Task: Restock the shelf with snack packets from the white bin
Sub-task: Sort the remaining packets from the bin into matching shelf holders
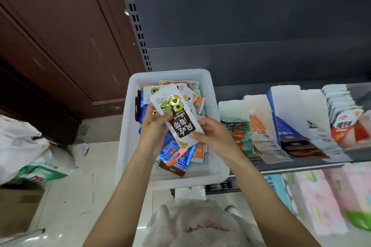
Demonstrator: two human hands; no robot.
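Observation:
A white bin sits at the left end of the shelf, filled with several mixed snack packets. Above it, both my hands hold a small stack of white packets with a black label and green rings. My left hand grips the stack's left side, thumb across the front. My right hand pinches the lower right corner of the front packet. Blue, orange and brown packets lie loose in the bin under my hands.
To the right of the bin, the shelf holds rows of packets in white and blue display boxes. Pink and green tissue packs fill the shelf below. White plastic bags and a cardboard box sit on the floor at left.

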